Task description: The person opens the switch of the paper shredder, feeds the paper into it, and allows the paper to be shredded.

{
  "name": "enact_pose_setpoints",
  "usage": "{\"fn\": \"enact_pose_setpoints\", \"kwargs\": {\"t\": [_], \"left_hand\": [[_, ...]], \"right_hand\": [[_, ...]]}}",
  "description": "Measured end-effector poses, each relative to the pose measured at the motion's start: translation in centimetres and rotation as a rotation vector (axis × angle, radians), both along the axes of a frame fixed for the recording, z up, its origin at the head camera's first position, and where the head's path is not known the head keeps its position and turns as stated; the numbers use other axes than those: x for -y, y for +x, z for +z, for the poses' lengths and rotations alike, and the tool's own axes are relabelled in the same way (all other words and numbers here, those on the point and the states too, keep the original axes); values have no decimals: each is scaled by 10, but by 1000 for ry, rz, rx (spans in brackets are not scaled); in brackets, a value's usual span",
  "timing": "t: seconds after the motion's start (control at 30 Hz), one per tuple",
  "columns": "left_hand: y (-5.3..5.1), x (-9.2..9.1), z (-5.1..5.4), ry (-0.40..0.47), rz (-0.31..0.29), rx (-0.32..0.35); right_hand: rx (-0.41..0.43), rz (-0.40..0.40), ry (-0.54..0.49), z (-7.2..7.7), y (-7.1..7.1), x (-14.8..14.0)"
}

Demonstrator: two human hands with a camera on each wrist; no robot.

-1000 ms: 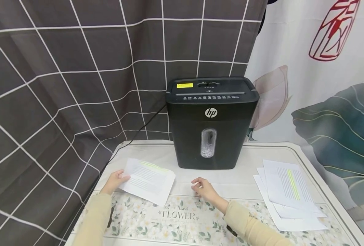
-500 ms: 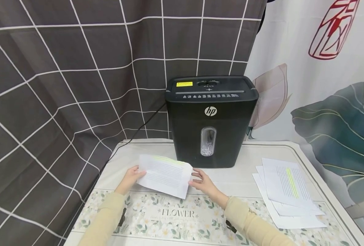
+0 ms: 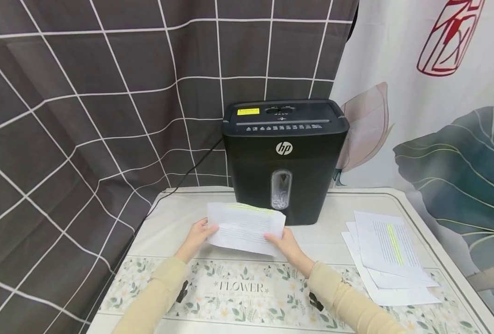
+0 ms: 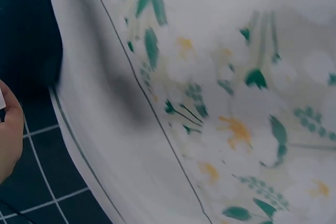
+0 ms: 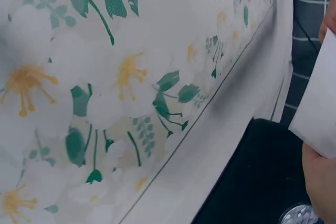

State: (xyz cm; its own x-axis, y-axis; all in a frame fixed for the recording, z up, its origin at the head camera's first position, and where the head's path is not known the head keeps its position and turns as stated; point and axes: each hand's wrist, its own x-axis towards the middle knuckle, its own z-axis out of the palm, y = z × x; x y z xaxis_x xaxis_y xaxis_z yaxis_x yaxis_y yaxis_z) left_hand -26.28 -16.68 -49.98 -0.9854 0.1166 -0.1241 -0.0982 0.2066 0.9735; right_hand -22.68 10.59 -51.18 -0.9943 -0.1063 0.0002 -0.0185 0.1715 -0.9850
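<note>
At the near side, the table (image 3: 167,239) is crossed by a flower-printed band. At right, loose papers (image 3: 391,260) are stacked unevenly. In the middle, a printed sheet (image 3: 244,229) is pinched at its left edge by the left hand (image 3: 197,236) and at its right by the right hand (image 3: 288,244), both thumbs laid on the print. Beyond, a black shredder (image 3: 286,162) is backed by a checked curtain (image 3: 192,60).

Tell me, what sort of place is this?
It looks like a paper-shredding corner, perhaps in a home: an HP shredder, printed paper held in front of it, and a flower-print tablecloth.
</note>
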Motion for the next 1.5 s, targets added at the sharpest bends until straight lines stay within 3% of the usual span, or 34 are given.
{"fn": "enact_pose_setpoints", "kwargs": {"t": [0.17,0.3,0.47,0.7,0.93,1.2,1.3,1.5], "left_hand": [[-4,-9,4,43,-50,-14],[-7,-14,7,18,-88,-33],[-8,-20,15,-1,-92,-45],[-8,-28,39,-92,-42,-175],[-12,-35,64,-124,-88,-321],[-20,-43,109,-109,-188,-475],[-24,-46,129,-87,-210,-487],[-32,-53,174,-117,-204,-526]], "right_hand": [[13,-57,39,4,-5,-13],[9,-72,62,11,-10,-25],[-16,-68,106,22,-15,-40],[-122,0,140,47,-21,-57],[-221,64,100,75,-29,-73],[-265,43,152,118,-35,-85],[-275,40,166,136,-36,-89],[-297,107,75,175,-38,-93]]}}
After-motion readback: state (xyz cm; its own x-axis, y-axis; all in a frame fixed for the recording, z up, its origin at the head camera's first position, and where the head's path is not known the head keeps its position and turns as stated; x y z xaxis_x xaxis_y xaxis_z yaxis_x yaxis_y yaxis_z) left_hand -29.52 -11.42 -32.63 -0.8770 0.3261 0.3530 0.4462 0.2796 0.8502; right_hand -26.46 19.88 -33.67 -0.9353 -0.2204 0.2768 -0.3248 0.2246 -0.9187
